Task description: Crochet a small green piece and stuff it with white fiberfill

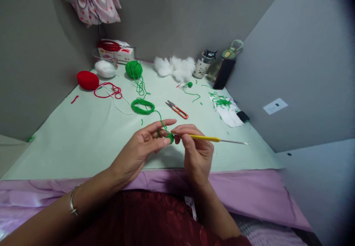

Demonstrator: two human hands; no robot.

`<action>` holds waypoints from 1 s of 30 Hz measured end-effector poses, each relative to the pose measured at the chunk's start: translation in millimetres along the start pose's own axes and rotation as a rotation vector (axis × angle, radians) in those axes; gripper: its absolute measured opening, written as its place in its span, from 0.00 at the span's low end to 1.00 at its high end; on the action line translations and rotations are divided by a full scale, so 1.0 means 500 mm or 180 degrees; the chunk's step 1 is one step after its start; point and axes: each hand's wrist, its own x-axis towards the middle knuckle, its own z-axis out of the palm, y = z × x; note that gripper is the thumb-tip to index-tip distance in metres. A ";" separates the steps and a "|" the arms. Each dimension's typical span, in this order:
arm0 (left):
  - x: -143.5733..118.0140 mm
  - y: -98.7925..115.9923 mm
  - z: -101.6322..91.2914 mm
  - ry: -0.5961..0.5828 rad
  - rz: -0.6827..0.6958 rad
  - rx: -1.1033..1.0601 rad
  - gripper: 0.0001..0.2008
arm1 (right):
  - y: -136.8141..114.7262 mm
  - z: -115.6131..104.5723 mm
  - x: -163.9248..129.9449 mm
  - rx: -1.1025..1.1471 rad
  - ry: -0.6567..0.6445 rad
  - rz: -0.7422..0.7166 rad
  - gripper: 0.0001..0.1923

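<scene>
Where stitches are this small, a steady pinch counts

As the left hand [145,141] pinches a small green piece [171,138] between thumb and fingers, the right hand [198,150] grips a yellow-handled hook [205,138] like a pencil, its far end jutting out to the right. The hands are close together, and the piece sits between them, above the front part of the pale table [94,142]. From a loose coil [144,111] just beyond, a strand of green yarn [160,115] passes across the left forefinger towards the piece. Fingers hide whether the hook's near tip has caught a loop. The step in hand looks to be crocheting a stitch; the next move seems to call for light tension on the strand and a small turn of the hook to draw yarn through. Orange-handled snips [179,110] lie beyond the hands, apart from both.
</scene>
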 end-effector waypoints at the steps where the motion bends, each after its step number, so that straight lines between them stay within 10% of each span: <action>1: -0.001 -0.003 0.002 0.0027 0.0083 0.0079 0.20 | 0.001 0.002 -0.002 -0.0130 -0.0052 -0.0041 0.09; 7: 0.005 -0.012 0.001 0.0062 -0.0145 -0.0159 0.20 | 0.005 0.002 -0.024 -0.1582 -0.0138 -0.1246 0.15; 14: 0.008 -0.004 -0.009 0.0076 -0.0050 -0.0105 0.15 | -0.001 -0.007 0.001 -0.0116 0.0140 0.0093 0.09; 25: -0.007 -0.003 -0.013 0.0078 0.0073 0.0463 0.16 | 0.014 -0.010 0.001 0.0438 -0.0009 0.0689 0.11; 30: -0.010 -0.001 -0.012 0.0203 0.0310 0.0807 0.17 | 0.000 -0.011 -0.006 -0.0138 -0.0105 0.0178 0.10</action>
